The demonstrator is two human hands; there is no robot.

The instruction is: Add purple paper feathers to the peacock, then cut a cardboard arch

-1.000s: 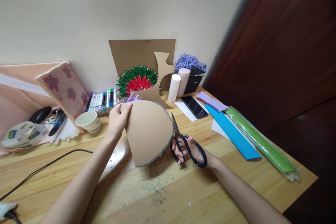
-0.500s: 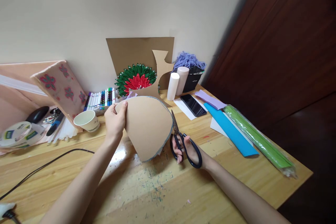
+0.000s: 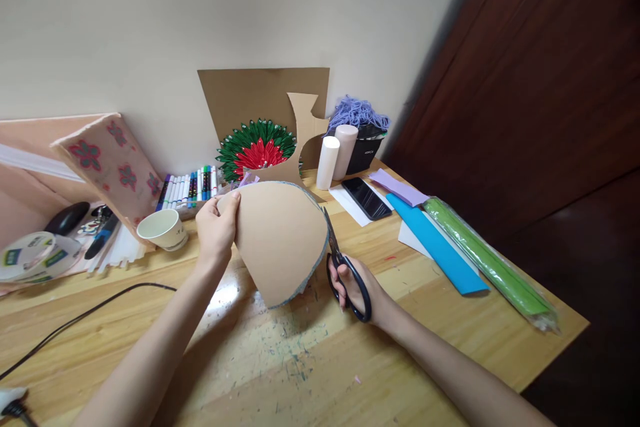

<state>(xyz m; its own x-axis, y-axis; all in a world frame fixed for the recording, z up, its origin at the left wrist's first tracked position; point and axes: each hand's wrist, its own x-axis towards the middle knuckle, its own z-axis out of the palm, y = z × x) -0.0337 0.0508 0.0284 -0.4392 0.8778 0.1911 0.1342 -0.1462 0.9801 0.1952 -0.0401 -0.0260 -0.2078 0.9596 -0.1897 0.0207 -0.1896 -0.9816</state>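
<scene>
My left hand (image 3: 218, 227) pinches the upper left edge of a cardboard piece (image 3: 280, 240), rounded along its top and right and tapering at the bottom. A bluish line runs along its curved edge. My right hand (image 3: 354, 287) is closed round the black handles of a pair of scissors (image 3: 338, 259). The blades point up along the right edge of the cardboard and look nearly together. Whether they touch the cardboard, I cannot tell. Behind it stands a cut-out cardboard scrap (image 3: 303, 127) with curved edges.
Along the wall are a red and green ribbon flower (image 3: 260, 150), markers (image 3: 187, 188), white cylinders (image 3: 328, 163) and purple yarn (image 3: 357, 113). A paper cup (image 3: 163, 230) and tape roll (image 3: 37, 257) sit left. A phone (image 3: 367, 199), blue paper (image 3: 435, 243) and green roll (image 3: 490, 263) lie right.
The scissors' handles have come closer together in my right hand, and the blades now lie nearer the cardboard's edge. My left hand keeps its pinch. The view has shifted slightly.
</scene>
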